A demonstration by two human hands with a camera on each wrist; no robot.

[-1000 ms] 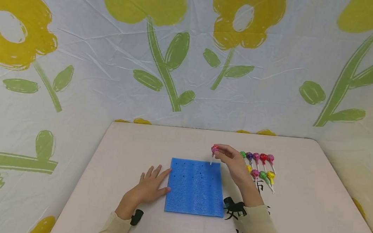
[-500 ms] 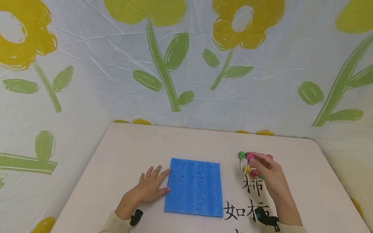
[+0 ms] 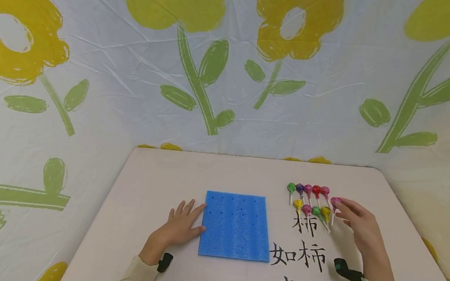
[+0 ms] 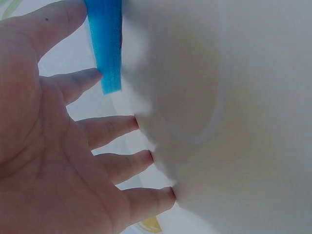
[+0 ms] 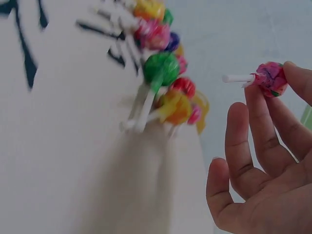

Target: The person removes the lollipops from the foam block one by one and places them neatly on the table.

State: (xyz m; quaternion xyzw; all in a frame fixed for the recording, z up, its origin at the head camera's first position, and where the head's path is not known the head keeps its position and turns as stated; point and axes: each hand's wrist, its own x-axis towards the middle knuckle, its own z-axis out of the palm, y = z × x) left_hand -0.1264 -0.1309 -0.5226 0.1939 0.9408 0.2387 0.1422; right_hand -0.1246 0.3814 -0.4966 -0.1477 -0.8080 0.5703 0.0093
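In my right hand (image 3: 360, 222) a pink lollipop (image 5: 270, 79) is pinched by its wrapped head between thumb and fingers, its white stick pointing away from the palm. It is at the right end of two rows of wrapped lollipops, among them a green one (image 3: 291, 187), a red one (image 3: 317, 190) and a yellow one (image 3: 298, 204). My left hand (image 3: 182, 224) lies with fingers spread at the left edge of a blue foam board (image 3: 235, 238). Its thumb and index finger touch that edge in the left wrist view. Small holes dot the board's upper part.
All of this is on a pale table (image 3: 162, 167) with black printed characters (image 3: 312, 256) below the lollipops and right of the board. A white cloth (image 3: 136, 89) with yellow flowers hangs behind the table and along its sides.
My right hand has carried the pink lollipop from above the board's top right corner, across the lollipop rows, to their right end. The left hand and the board have stayed put.
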